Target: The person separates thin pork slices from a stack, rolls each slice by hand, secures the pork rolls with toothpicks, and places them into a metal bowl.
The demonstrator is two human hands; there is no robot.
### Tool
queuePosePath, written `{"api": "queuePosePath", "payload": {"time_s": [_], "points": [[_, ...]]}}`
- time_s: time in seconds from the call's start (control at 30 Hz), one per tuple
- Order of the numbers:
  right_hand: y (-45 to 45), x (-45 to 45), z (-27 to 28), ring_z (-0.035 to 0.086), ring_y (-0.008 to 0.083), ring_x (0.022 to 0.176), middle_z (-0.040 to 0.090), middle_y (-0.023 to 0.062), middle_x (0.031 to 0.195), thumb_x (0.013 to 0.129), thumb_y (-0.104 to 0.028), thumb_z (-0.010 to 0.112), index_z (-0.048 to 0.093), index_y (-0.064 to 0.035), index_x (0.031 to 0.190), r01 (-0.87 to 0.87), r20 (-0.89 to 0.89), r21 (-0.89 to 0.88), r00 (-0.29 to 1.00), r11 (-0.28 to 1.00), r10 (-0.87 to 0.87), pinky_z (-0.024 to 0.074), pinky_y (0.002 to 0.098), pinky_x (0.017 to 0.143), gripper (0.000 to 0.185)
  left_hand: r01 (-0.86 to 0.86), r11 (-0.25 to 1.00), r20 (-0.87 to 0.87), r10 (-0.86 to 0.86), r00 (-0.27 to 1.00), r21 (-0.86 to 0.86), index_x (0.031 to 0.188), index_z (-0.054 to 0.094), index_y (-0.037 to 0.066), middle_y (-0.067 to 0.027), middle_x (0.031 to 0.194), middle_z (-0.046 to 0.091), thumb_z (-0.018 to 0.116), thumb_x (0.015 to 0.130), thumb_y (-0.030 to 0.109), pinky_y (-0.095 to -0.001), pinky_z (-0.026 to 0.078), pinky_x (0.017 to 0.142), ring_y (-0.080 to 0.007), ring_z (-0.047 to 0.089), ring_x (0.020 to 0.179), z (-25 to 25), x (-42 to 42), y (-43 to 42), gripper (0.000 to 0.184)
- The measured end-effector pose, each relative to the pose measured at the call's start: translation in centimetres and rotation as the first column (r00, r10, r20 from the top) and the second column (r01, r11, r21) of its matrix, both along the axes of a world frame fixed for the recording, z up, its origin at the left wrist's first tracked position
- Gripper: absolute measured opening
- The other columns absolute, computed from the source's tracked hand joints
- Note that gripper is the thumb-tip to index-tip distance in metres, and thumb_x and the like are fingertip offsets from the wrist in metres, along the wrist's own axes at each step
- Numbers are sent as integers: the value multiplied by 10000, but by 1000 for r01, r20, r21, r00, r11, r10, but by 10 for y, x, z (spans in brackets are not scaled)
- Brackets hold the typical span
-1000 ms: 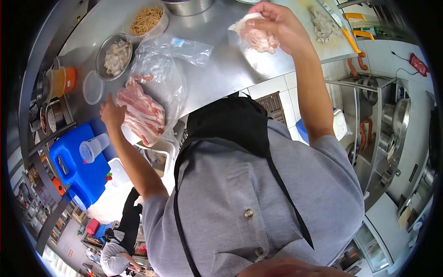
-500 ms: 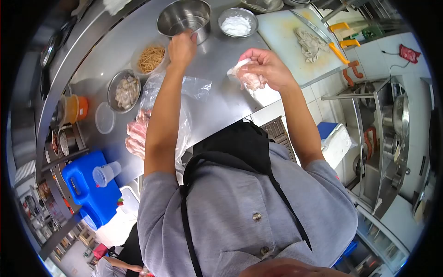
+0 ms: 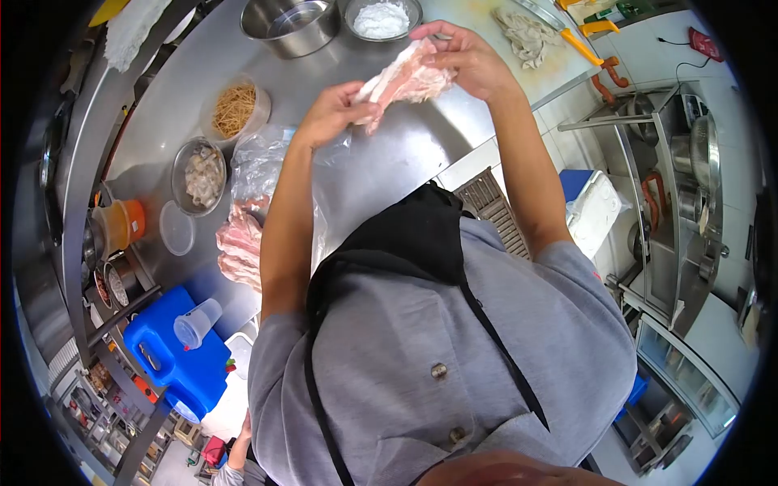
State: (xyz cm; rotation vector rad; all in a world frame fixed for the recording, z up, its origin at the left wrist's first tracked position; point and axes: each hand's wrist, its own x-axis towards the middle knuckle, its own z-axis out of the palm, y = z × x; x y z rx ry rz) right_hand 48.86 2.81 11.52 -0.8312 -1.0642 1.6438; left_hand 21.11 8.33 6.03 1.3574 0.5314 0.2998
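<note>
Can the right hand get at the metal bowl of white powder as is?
Probably, but not freely: the right hand appears near the metal bowl with nothing visible between them, yet it's pinching one end of the raw meat slice.

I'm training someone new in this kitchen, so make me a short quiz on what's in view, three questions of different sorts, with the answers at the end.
1. True or false: the left hand and the right hand are holding the same strip of meat.

2. What does the round tub on the counter hold?
A) White powder
B) Thin sticks
C) Knives

3. Fill in the blank: a crumpled ____ lies on the cutting board.

Key:
1. True; each hand has hold of one end.
2. B
3. Cloth
</note>
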Motion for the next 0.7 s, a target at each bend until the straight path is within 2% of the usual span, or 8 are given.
{"api": "queuePosePath", "payload": {"time_s": [0.07, 0.33, 0.43, 0.47, 0.5, 0.57, 0.6, 0.7], "points": [[3, 14, -9, 696, 143, 925, 723, 92, 1041, 867, 46, 674, 586, -6, 1280, 156, 224, -32, 964, 987, -145, 545, 273, 800, 426, -194, 980, -58, 191, 980, -42, 1134, 705, 11, 13, 954, 709, 690, 971, 144, -240, 487, 802, -50, 617, 863, -16, -15, 8, 211], [0, 30, -56, 678, 121, 879, 714, 60, 995, 881, 27, 688, 613, -24, 1245, 191, 216, -126, 963, 974, -161, 526, 255, 757, 375, -213, 977, -104, 215, 971, 29, 1098, 711, 7, 8, 967, 703, 655, 995, 176, -226, 471, 821, -58, 610, 869, -16, -33, 19, 206], [-4, 18, -86, 683, 181, 865, 700, 83, 958, 809, -39, 782, 658, -40, 1175, 272, 247, -178, 943, 946, -225, 530, 321, 718, 386, -217, 976, -83, 214, 973, -34, 1095, 707, -4, -5, 985, 705, 644, 995, 158, -227, 473, 834, -68, 622, 878, -13, -32, 16, 200], [-7, 8, -101, 692, 230, 867, 705, 118, 982, 802, -120, 794, 664, -41, 1163, 361, 609, 148, 701, 921, -372, 539, 352, 744, 392, -248, 965, -83, 241, 967, -86, 1106, 703, -11, -13, 990, 708, 643, 993, 149, -227, 477, 833, -72, 627, 884, -11, -29, 12, 205], [-7, -3, -110, 702, 279, 869, 710, 153, 1005, 795, -201, 807, 670, -41, 1152, 281, 784, 464, 310, 840, -537, 549, 382, 771, 415, -278, 951, -86, 269, 959, -136, 1117, 699, -17, -22, 996, 711, 641, 991, 141, -227, 481, 833, -75, 632, 891, -9, -26, 9, 210], [-20, -45, -87, 706, 352, 889, 711, 209, 1050, 784, -361, 796, 675, -35, 1119, 239, 775, 487, 326, 840, -542, 549, 405, 807, 483, -269, 957, -95, 260, 961, -108, 1127, 692, 3, -12, 993, 711, 634, 997, 155, -231, 482, 830, -69, 632, 882, -14, -19, 1, 208], [-32, -70, -54, 715, 363, 879, 722, 215, 989, 799, -428, 766, 675, -18, 1086, 247, 810, 306, 441, 920, -388, 555, 411, 792, 508, -266, 961, -101, 258, 961, -80, 1137, 684, 24, -2, 990, 711, 627, 1004, 170, -235, 483, 827, -62, 631, 873, -16, -14, -3, 205], [-41, -101, -55, 712, 381, 825, 724, 211, 892, 801, -298, 745, 675, 15, 1079, 166, 815, 368, 417, 915, -403, 554, 442, 749, 424, -351, 925, -105, 338, 935, -144, 1137, 676, 13, -18, 997, 719, 617, 1008, 153, -235, 487, 826, -73, 641, 870, -4, 1, -24, 200]]}}
